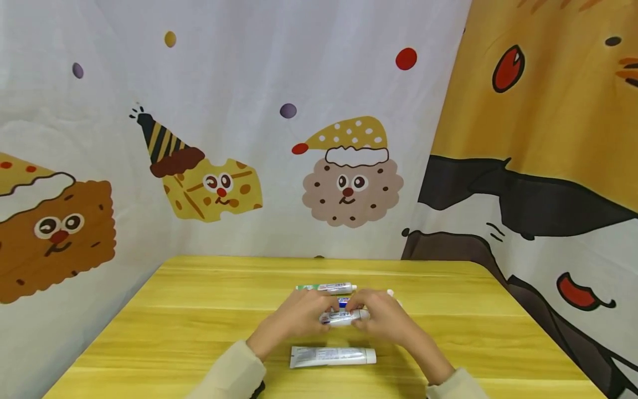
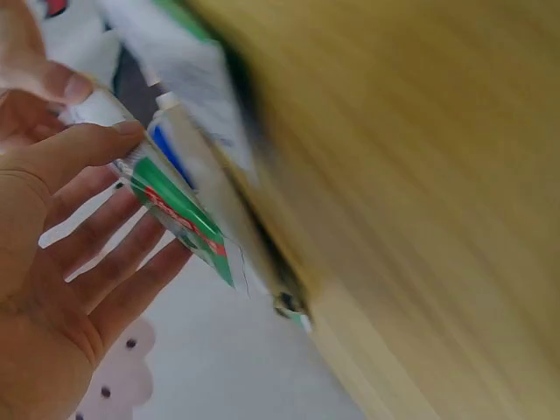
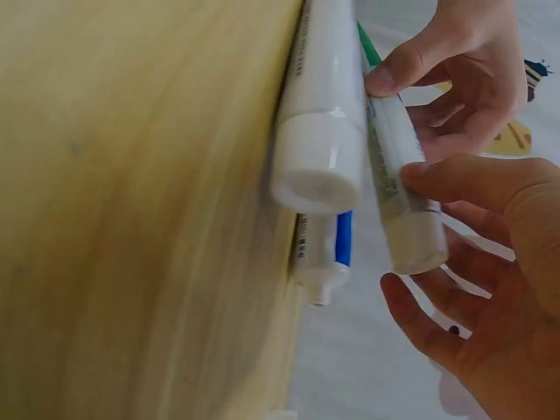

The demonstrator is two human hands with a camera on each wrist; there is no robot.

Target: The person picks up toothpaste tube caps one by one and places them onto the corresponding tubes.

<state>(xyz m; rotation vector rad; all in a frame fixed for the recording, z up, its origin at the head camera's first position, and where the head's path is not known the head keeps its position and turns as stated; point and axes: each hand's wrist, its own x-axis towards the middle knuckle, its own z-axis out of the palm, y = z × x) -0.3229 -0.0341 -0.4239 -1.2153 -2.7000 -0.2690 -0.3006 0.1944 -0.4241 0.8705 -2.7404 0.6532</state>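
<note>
Both hands hold a white toothpaste tube just above the middle of the table. My left hand pinches its end, which shows a green and red print in the left wrist view, with the thumb on one face and the fingers behind. At the capped end, my right hand rests its thumb on the tube, its fingers behind; the white cap shows in the right wrist view. Behind the hands lies a blue-and-white tube, partly hidden.
A silvery-white toothpaste tube lies nearer the front, its cap to the right. Farther back lies a green-and-white tube. The wooden table ends at a printed curtain.
</note>
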